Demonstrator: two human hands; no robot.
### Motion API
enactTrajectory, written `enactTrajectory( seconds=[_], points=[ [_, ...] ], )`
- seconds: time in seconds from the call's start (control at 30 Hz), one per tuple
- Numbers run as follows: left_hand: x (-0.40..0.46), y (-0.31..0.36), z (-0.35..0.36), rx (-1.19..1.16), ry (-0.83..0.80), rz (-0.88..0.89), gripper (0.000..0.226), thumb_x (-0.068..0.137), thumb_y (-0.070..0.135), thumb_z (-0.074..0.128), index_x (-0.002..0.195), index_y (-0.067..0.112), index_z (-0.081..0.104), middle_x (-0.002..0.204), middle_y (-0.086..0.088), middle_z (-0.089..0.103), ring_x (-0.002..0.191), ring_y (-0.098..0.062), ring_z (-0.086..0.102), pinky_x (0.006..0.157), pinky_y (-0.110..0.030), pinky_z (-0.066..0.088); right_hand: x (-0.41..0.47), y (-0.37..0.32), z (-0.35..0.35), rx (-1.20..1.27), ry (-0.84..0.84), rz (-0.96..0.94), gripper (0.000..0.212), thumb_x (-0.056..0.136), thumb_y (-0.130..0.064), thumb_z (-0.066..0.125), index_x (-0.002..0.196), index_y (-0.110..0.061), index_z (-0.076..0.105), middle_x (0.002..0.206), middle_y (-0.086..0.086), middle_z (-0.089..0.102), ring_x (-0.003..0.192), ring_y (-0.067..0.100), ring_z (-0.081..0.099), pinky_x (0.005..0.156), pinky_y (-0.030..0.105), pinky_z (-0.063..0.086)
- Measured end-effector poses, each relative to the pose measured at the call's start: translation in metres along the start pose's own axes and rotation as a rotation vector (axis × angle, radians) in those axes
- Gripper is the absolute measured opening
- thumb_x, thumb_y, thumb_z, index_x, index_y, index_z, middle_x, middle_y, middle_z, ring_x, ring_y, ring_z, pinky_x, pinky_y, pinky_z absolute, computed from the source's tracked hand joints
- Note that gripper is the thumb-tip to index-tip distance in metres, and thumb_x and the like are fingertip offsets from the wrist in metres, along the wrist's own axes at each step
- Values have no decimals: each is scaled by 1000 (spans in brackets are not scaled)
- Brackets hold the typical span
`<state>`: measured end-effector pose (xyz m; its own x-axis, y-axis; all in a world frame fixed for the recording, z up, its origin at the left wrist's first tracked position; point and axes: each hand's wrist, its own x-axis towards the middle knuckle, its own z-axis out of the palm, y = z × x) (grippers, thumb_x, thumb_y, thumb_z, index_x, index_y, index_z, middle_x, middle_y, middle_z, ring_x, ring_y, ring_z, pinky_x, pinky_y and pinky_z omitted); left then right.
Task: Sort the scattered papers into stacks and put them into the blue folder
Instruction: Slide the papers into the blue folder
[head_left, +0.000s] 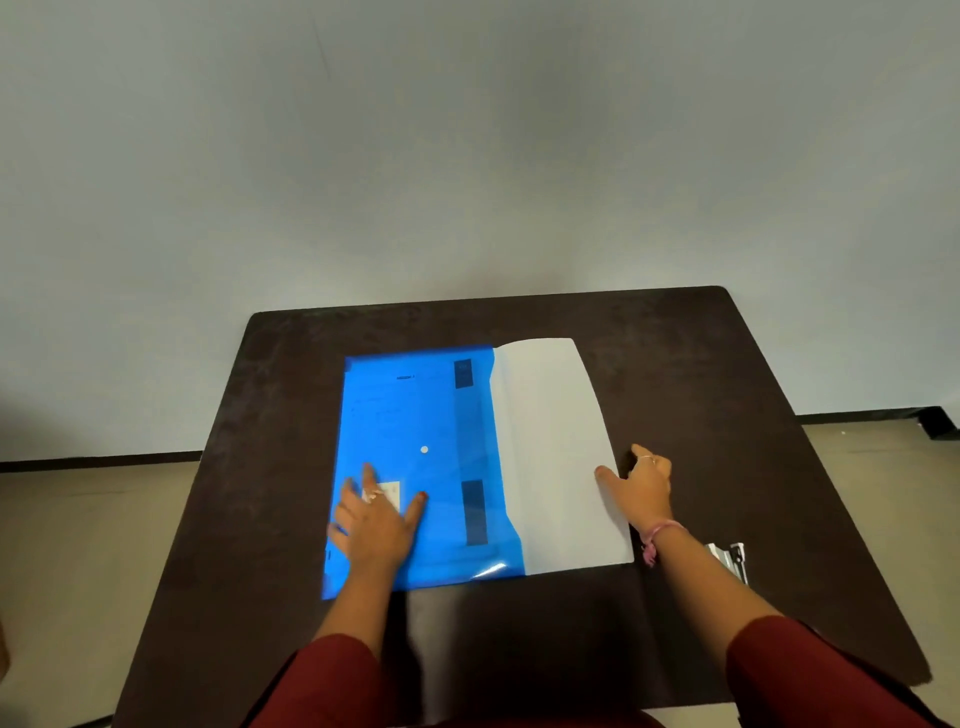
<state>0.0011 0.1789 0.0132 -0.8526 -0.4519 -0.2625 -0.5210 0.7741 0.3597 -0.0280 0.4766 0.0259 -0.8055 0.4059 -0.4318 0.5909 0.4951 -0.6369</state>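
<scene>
The blue folder (415, 441) lies flat in the middle of the dark table (727, 374), with printed paper showing through its translucent cover. A stack of white papers (556, 447) sticks out of the folder's right side, about half of it uncovered. My left hand (374, 519) presses flat on the folder's near left part, fingers spread. My right hand (641, 486) is at the stack's right edge, thumb on top of the sheets and the other fingers beyond the edge; whether they curl under the paper I cannot tell.
A small metallic object, perhaps a stapler (730, 558), lies on the table near its right edge behind my right forearm. A plain pale wall stands behind the table, and beige floor shows on both sides.
</scene>
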Motion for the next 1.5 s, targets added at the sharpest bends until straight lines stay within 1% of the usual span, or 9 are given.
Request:
enactTrajectory(
  seconds=[0.13, 0.27, 0.43, 0.7, 1.03, 1.13, 1.3, 1.4, 1.5],
  points=[
    [19, -6, -5, -76, -94, -192, 98, 79, 61, 63, 153, 26, 9, 157, -14, 9, 141, -36, 15, 113, -55, 12, 2, 1, -4, 74, -38, -28, 58, 88, -28, 67, 136, -5, 44, 135, 12, 37, 95, 20, 51, 90, 27, 40],
    [26, -7, -8, -117, -102, -211, 93, 77, 62, 65, 151, 33, 16, 150, -13, 16, 134, -37, 22, 110, -53, 20, 1, -2, -2, 339, -102, 77, 36, 89, -32, 65, 117, -12, 55, 109, 7, 63, 91, 20, 63, 82, 34, 53],
    [24, -8, -13, -149, -123, -201, 94, 73, 57, 73, 150, 35, 22, 141, -13, 21, 128, -36, 26, 108, -51, 24, -4, -15, -11, 476, -219, 49, 6, 92, -24, 62, 95, -18, 63, 102, 6, 71, 85, 20, 69, 67, 32, 55],
    [16, -12, -15, -72, -191, -117, 103, 67, 65, 73, 150, 40, 16, 129, -10, 25, 121, -32, 31, 106, -47, 26, -9, -29, -38, 415, -330, -30, 28, 91, -19, 62, 118, -19, 58, 108, 2, 69, 96, 21, 68, 76, 36, 55],
    [-5, 13, -9, 145, -352, 101, 107, 69, 72, 65, 151, 42, 2, 130, -10, 31, 123, -29, 37, 101, -43, 31, -23, -24, -64, 311, -365, -111, 25, 94, -11, 52, 115, -25, 53, 110, -1, 59, 97, 16, 59, 68, 24, 48],
    [-3, 22, -11, 243, -458, 146, 115, 64, 75, 66, 150, 45, -5, 140, -11, 21, 130, -30, 28, 103, -47, 28, -33, -33, -64, 305, -406, -139, 18, 96, -20, 52, 109, -32, 57, 111, -1, 59, 95, 15, 62, 69, 23, 50],
    [5, 37, -9, 259, -481, 345, 112, 68, 71, 67, 149, 46, -7, 155, -11, -28, 145, -33, -15, 113, -61, 4, -51, -51, -36, 230, -435, -248, 24, 96, -32, 52, 118, -31, 63, 109, -4, 63, 96, 14, 64, 84, 31, 54],
    [13, 41, -3, 324, -520, 537, 105, 74, 69, 63, 149, 46, -6, 154, -6, -33, 144, -29, -25, 114, -61, -4, -58, -56, -2, 217, -373, -289, 19, 97, -26, 52, 111, -25, 66, 101, -5, 64, 88, 3, 63, 81, 18, 50],
    [19, 41, 3, 376, -587, 614, 99, 78, 68, 58, 150, 43, -5, 155, -5, -32, 143, -28, -27, 114, -60, -5, -59, -56, 33, 94, -318, -316, 23, 99, -26, 50, 112, -19, 68, 108, 3, 60, 97, 10, 57, 85, 20, 42]
  ],
)
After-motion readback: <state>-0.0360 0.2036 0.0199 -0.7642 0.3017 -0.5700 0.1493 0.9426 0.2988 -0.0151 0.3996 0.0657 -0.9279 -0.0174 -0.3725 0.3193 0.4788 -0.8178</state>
